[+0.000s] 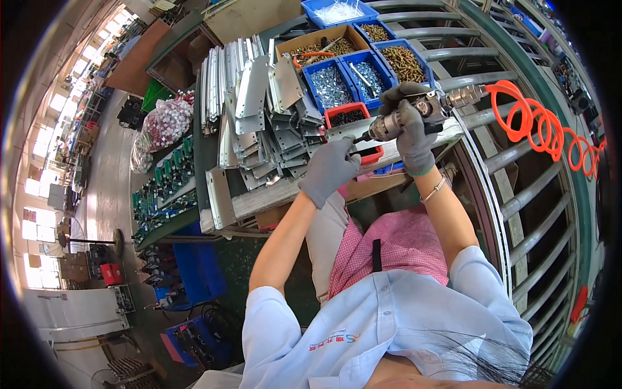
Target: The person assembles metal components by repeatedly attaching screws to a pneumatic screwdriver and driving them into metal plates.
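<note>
In my right hand point(415, 139), gloved in grey, is a pistol-shaped air drill point(387, 126) that points left. An orange coiled air hose point(528, 120) runs off from its metal fitting on the right. My left hand point(329, 167), also in a grey glove, is closed with its fingertips at the drill's bit. What they pinch is too small to make out. Beneath the bit, a flat silver metal plate point(348, 131) lies partly hidden at the bench edge. Beside my left hand is a heap of bent silver metal brackets point(259, 139).
Blue bins of silver fasteners point(330, 89) and brass-coloured screws point(403, 63) stand beyond my hands. A red bin of black screws point(345, 118) sits nearer. Roller conveyor bars point(518, 211) run along the right. Green circuit boards point(165, 178) lie at left.
</note>
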Demonstrator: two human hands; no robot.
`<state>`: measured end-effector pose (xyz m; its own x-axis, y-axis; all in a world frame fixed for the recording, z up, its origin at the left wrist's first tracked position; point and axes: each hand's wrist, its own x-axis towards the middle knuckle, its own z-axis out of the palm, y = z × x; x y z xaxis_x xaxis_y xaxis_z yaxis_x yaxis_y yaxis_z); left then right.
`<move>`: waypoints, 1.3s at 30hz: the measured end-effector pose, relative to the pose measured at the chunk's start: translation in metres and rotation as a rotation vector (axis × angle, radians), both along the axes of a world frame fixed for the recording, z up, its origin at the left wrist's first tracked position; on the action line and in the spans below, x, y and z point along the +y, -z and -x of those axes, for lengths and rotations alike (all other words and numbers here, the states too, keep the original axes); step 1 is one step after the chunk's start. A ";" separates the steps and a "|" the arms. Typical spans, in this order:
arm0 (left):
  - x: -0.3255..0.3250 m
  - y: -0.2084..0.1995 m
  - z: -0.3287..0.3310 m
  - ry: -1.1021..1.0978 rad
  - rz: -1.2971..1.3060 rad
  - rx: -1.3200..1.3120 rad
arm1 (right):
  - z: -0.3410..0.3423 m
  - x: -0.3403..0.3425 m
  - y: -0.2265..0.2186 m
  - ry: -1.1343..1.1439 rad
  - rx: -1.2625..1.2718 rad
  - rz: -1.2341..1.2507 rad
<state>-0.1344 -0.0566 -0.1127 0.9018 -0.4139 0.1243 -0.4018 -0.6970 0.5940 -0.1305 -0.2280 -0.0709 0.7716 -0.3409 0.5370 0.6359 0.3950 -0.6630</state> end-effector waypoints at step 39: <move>0.038 0.083 -0.056 -0.203 0.559 0.204 | -0.004 0.080 -0.046 -0.322 0.103 0.505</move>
<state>-0.0787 -0.0185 -0.1961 0.9841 -0.1540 0.0890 -0.1336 -0.3098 0.9414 -0.1266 -0.1478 -0.0246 0.8501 0.1959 0.4888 0.4594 0.1779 -0.8702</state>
